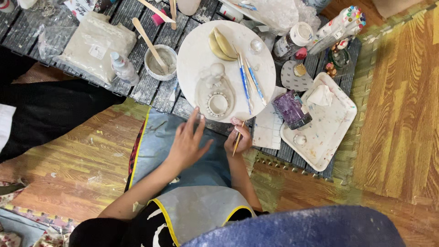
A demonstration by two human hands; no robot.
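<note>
My left hand is open, fingers spread, its tips touching the near rim of a round white turntable board. My right hand grips a thin wooden-handled tool at the board's near edge. On the board stands a small pale clay figure with a ring-shaped clay base. Two yellow curved scrapers and blue-handled brushes lie beside the clay figure.
A white bowl of slip with a wooden stick and a small bottle sit left of the board. A purple water jar, a white paint-flecked tray and a marker set lie right. A bagged clay block is far left.
</note>
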